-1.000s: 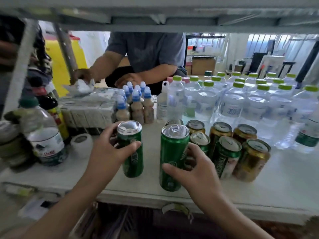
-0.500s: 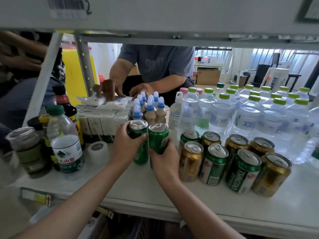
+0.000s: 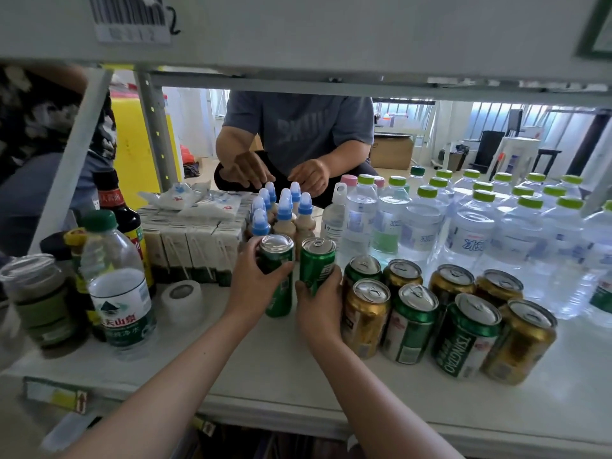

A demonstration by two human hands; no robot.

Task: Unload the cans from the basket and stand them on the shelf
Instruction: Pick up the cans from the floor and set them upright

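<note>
gripping one slim green can each, left hand (image 3: 253, 286) on the left can (image 3: 277, 276) and right hand (image 3: 318, 301) on the right can (image 3: 316, 265), both mid-shelf (image 3: 265, 376). at 3 o'clock the standing cans (image 3: 410, 323) crowd close, at 12 little blue-capped bottles (image 3: 281, 213); a nudge probably topples something.

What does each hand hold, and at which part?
The left hand grips one green can around its side. The right hand grips another green can around its lower side.

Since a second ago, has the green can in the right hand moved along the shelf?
Yes. The green can in the right hand has gone deeper onto the shelf, from near the front edge to just left of the standing cans.
</note>
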